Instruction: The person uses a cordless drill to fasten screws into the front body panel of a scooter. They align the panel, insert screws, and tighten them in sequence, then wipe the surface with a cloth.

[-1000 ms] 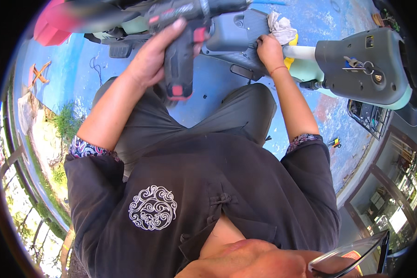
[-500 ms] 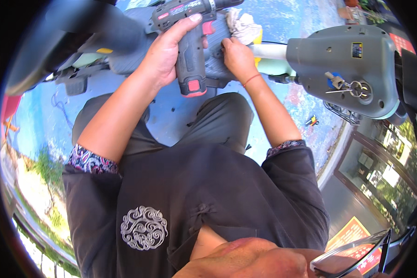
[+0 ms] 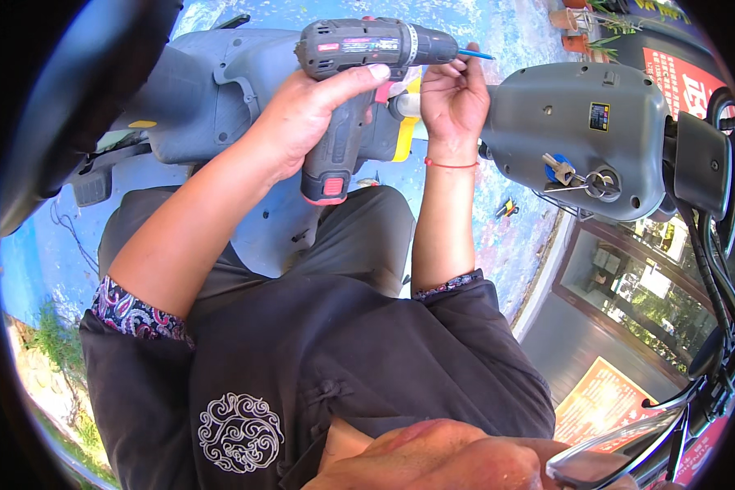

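A dark grey cordless drill [image 3: 355, 51] with red accents lies sideways, its chuck pointing right. My left hand [image 3: 298, 118] is wrapped round its grip, thumb along the body under the motor housing. A thin blue bit [image 3: 480, 55] sticks out of the chuck. My right hand [image 3: 456, 106], palm turned up, has its fingertips closed about the bit just past the chuck. Behind the hands is the grey body of a scooter [image 3: 184, 102], with a yellow part [image 3: 407, 135] beside my right wrist.
To the right stands the scooter's grey front panel [image 3: 580, 122], with keys [image 3: 576, 175] hanging in its lock. Handlebar cables [image 3: 710, 269] run along the right edge. A small yellow and black object [image 3: 508, 207] lies on the blue floor. Potted plants [image 3: 576, 41] stand at the upper right.
The drill and my left hand have moved down, and the bit now shows. My right hand has moved from beside a whitish cloth up to the bit; the cloth is out of sight.
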Demonstrator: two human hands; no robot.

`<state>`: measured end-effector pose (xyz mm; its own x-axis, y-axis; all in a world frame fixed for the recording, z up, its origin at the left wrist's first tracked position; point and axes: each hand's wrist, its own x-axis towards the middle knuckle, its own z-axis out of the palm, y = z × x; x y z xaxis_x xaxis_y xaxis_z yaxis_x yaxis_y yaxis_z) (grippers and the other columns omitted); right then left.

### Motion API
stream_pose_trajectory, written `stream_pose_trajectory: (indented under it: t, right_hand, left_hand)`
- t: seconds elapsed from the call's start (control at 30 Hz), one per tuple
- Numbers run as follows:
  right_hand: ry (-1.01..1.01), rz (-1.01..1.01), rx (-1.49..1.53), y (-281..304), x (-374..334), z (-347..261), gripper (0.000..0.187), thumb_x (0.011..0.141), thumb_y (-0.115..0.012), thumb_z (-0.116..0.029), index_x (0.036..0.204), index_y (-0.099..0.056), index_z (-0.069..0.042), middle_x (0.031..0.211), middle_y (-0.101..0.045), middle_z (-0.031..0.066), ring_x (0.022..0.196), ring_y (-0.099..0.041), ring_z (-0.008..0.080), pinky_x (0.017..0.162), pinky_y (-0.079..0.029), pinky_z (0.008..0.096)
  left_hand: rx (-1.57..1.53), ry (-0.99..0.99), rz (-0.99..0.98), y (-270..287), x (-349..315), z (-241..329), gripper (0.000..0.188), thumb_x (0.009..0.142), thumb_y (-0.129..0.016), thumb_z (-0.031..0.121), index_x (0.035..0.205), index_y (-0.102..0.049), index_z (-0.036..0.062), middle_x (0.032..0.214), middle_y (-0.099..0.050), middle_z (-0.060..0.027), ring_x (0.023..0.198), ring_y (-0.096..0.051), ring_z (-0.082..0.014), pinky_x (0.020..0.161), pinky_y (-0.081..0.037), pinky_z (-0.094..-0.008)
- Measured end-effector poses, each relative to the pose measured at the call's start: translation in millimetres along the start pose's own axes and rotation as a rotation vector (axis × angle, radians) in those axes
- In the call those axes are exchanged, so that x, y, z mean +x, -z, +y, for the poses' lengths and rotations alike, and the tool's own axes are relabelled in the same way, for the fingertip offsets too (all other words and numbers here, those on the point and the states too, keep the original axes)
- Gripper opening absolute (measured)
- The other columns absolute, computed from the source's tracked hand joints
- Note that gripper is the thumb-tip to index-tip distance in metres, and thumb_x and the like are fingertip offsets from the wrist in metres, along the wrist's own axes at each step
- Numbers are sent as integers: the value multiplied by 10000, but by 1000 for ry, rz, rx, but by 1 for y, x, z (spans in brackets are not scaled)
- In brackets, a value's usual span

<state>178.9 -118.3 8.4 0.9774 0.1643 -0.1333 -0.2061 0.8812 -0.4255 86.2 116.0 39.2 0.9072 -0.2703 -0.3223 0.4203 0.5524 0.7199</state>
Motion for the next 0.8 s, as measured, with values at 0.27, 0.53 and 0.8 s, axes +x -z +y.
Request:
stream_pose_trajectory:
  t: [0.27, 0.53, 0.8]
  right_hand:
    - [58, -47, 24, -12, 7, -5, 195, 1092, -582, -246, 1157, -642, -72, 976, -649, 52, 846, -578, 140, 757, -523, 266]
    - [114, -1, -60, -16, 6, -2, 197, 1080, -599, -284, 1085, -652, -94, 1011, -652, 70, 875, -587, 162, 797, -522, 284]
    - [153, 25, -10, -25, 7, -2, 256, 1086, -585, -268, 1032, -653, -28, 969, -660, 103, 837, -587, 160, 738, -533, 252]
  left_hand:
    - [47, -29, -24, 7, 13, 10, 400, 931, -743, 420, 1158, -697, 94, 971, -684, -15, 837, -648, -114, 701, -549, -302]
    - [84, -62, -24, 16, 12, 13, 395, 926, -764, 390, 1178, -725, 89, 1018, -702, -25, 846, -641, -130, 763, -532, -318]
    - [156, -89, -72, 15, 14, 20, 444, 919, -757, 418, 1219, -673, 101, 1054, -663, -22, 881, -635, -133, 760, -541, -320]
